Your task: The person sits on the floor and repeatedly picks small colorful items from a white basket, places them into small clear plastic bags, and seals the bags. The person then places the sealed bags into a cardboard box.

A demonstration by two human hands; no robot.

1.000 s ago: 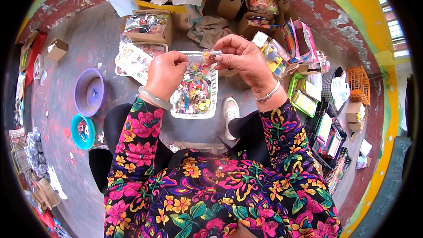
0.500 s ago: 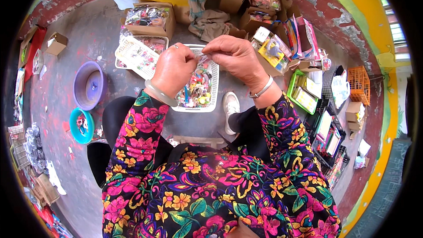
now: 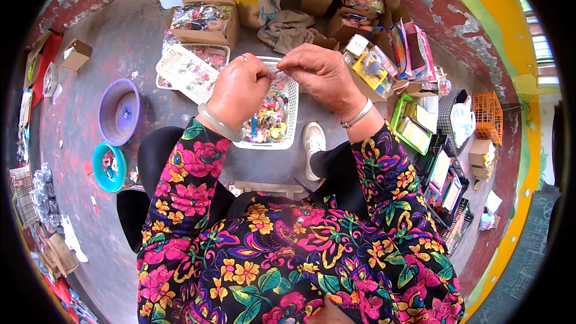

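Above the white basket's (image 3: 293, 111) far edge, the left hand (image 3: 239, 89) and right hand (image 3: 320, 75) pinch narrowly a small clear packet (image 3: 276, 76) between them, its long axis unclear.

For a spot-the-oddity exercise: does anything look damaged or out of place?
Yes: the dark-red wall at upper right shows pale patches where paint has apparently flaked; a white tray lies askew across another basket.

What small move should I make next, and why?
I'd probably tilt the right hand slightly outward: it pinches close to the left hand, above the basket, and together they hide most of the small clear piece between them.
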